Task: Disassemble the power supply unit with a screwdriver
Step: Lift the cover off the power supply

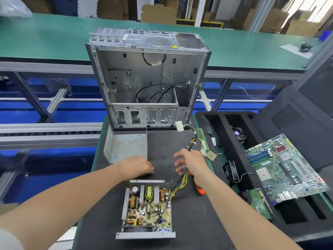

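Right hand [191,162] reaches out over the black mat [198,222] on the worktop. Its thumb sticks out and its fingers curl loosely round the wire harness [180,184], which runs in under the palm and comes out beyond the knuckles toward a white connector [179,126]. The orange handle of the screwdriver [200,190] shows just beneath that wrist; from where I stand I cannot tell whether it is held or lies on the mat. Left hand [137,166] rests knuckles-up on the mat just beyond the unit's far edge, its fingers bent down and their tips hidden, so I cannot say if it pinches anything.

Between the two forearms sits the power supply unit [147,208], open, its board with coils, capacitors and heat sinks bare in the metal tray. Its cover [126,147] lies apart, near the gutted computer case [147,78].

I would judge the tray stiff and fairly heavy for its size, with sharp sheet-metal edges. The board looks fragile, and the harness is limp but anchored to it, so tugging the wires risks the solder joints. The side walls or the near flange [146,235] look the safest places to take hold, not the components.
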Demonstrator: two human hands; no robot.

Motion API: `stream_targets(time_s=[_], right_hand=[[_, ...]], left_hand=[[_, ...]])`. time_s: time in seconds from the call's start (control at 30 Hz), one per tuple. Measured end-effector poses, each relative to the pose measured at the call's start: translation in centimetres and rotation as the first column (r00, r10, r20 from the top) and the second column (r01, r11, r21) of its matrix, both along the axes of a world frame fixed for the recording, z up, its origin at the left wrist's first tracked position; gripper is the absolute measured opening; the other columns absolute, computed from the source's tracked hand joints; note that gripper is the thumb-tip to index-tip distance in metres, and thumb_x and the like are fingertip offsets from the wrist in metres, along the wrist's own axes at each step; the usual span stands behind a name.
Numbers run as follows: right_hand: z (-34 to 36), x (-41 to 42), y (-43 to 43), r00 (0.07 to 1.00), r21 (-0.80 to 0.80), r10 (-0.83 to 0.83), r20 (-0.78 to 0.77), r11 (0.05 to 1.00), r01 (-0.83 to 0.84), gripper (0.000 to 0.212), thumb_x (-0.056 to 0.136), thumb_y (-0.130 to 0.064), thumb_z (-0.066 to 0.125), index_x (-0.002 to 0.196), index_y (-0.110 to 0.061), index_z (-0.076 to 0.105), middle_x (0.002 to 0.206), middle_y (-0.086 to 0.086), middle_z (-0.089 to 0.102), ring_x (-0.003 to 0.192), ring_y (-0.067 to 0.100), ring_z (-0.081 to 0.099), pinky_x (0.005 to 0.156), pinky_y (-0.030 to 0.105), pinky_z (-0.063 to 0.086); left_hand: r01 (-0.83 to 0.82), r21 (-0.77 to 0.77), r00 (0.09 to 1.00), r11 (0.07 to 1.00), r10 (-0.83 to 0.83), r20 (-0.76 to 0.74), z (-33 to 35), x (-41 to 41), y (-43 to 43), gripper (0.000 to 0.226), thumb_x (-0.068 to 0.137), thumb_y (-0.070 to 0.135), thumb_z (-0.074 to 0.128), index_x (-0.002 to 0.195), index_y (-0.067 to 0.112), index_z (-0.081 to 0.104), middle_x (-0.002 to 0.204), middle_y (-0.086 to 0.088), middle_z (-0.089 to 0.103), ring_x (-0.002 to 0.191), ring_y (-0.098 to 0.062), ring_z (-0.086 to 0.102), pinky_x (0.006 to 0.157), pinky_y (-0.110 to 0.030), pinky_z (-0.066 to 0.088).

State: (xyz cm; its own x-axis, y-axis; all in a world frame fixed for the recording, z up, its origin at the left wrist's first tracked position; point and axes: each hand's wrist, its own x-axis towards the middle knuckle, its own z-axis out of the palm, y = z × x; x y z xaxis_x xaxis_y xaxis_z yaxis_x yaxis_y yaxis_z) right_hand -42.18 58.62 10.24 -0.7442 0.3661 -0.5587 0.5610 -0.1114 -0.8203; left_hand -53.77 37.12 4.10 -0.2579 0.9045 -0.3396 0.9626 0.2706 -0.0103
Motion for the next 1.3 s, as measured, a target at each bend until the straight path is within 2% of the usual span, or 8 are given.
stream_targets(time_s=[0.27, 0.63, 0.73, 0.83, 0.97, 1.1, 1.2, 1.3], right_hand=[[0.1, -0.3, -1.8, 0.996, 0.014, 0.074, -0.046, 0.997, -0.073, 0.015, 0.098, -0.018, 0.062, 0.106, -0.006, 0.065, 0.073, 0.014, 0.069, 0.058, 0.028, 0.063, 0.053, 0.031, 0.051], [0.7, -1.1, -5.4, 0.936, 0.038, 0.343, -0.078, 0.939, -0.341, 0.024, 0.107, -0.036, 0.056, 0.12, -0.015, 0.052, 0.08, 0.013, 0.07, 0.071, 0.029, 0.071, 0.067, 0.042, 0.062], [0.6, -1.0, -5.3, 0.939, 0.049, 0.339, -0.052, 0.94, -0.336, 0.028, 0.107, -0.043, 0.054, 0.126, -0.024, 0.049, 0.081, 0.014, 0.071, 0.071, 0.033, 0.074, 0.062, 0.04, 0.064], [0.4, -0.7, -4.6, 0.938, 0.115, 0.346, -0.023, 0.933, -0.342, 0.027, 0.107, -0.048, 0.05, 0.125, -0.027, 0.049, 0.08, 0.014, 0.073, 0.07, 0.034, 0.076, 0.057, 0.036, 0.06], [-0.5, 0.6, -3.2, 0.94, 0.319, 0.338, 0.041, 0.887, -0.333, 0.031, 0.107, -0.05, 0.041, 0.111, -0.023, 0.054, 0.075, 0.008, 0.077, 0.07, 0.03, 0.075, 0.071, 0.037, 0.056], [-0.9, 2.0, -1.6, 0.946, 0.486, 0.3, 0.121, 0.813, -0.32, 0.049, 0.103, -0.058, 0.038, 0.108, -0.011, 0.054, 0.067, 0.002, 0.076, 0.077, 0.018, 0.071, 0.057, 0.024, 0.055], [-1.0, 2.5, -0.7, 0.947, 0.47, 0.301, 0.108, 0.824, -0.316, 0.046, 0.101, -0.056, 0.044, 0.102, -0.01, 0.052, 0.068, 0.003, 0.077, 0.088, 0.026, 0.071, 0.085, 0.045, 0.061], [-0.8, 2.8, -0.1, 0.955, 0.487, 0.288, 0.069, 0.826, -0.284, 0.048, 0.101, -0.051, 0.047, 0.1, -0.004, 0.049, 0.067, 0.004, 0.076, 0.087, 0.03, 0.07, 0.089, 0.051, 0.058]], left_hand=[[-0.092, 0.142, 0.995, 0.985, 0.084, 0.061, 0.2, 0.2, -5.8, 0.037, 0.101, 0.004, 0.051, 0.133, 0.012, 0.069, 0.141, -0.003, 0.066, 0.13, -0.022, 0.062, 0.11, -0.037, 0.048], [-0.298, 0.56, 0.952, 0.774, 0.286, 0.111, 0.5, 2.9, -8.9, 0.046, 0.085, -0.004, 0.076, 0.123, 0.021, 0.078, 0.121, 0.004, 0.077, 0.106, -0.022, 0.076, 0.077, -0.038, 0.064], [-0.514, 0.584, 0.858, 0.629, 0.392, 0.332, 1.2, 3.9, -8.7, 0.035, 0.1, 0.012, 0.067, 0.13, 0.028, 0.074, 0.118, 0.007, 0.078, 0.106, -0.015, 0.075, 0.09, -0.036, 0.061], [-0.739, 0.447, 0.643, 0.504, 0.328, 0.693, 1.9, 5.3, -8.7, 0.025, 0.1, 0.026, 0.063, 0.119, 0.035, 0.076, 0.094, 0.018, 0.079, 0.09, -0.002, 0.075, 0.087, -0.026, 0.06], [-0.62, 0.454, 0.738, 0.64, 0.277, 0.616, 2.8, 6.6, -8.0, 0.021, 0.097, 0.046, 0.066, 0.108, 0.035, 0.08, 0.089, 0.026, 0.076, 0.087, 0.005, 0.071, 0.08, -0.022, 0.058], [-0.562, 0.437, 0.788, 0.702, 0.294, 0.54, 3.0, 5.9, -6.4, 0.017, 0.101, 0.04, 0.066, 0.104, 0.032, 0.08, 0.088, 0.022, 0.076, 0.082, 0.002, 0.069, 0.077, -0.031, 0.058], [-0.554, 0.438, 0.802, 0.708, 0.313, 0.508, 2.9, 5.5, -5.2, 0.014, 0.101, 0.036, 0.066, 0.102, 0.031, 0.079, 0.087, 0.02, 0.076, 0.08, 0.001, 0.068, 0.076, -0.029, 0.057], [-0.59, 0.458, 0.788, 0.665, 0.352, 0.505, 2.6, 5.7, -4.0, 0.012, 0.1, 0.032, 0.069, 0.1, 0.029, 0.08, 0.087, 0.018, 0.077, 0.081, 0.001, 0.068, 0.076, -0.023, 0.055]])
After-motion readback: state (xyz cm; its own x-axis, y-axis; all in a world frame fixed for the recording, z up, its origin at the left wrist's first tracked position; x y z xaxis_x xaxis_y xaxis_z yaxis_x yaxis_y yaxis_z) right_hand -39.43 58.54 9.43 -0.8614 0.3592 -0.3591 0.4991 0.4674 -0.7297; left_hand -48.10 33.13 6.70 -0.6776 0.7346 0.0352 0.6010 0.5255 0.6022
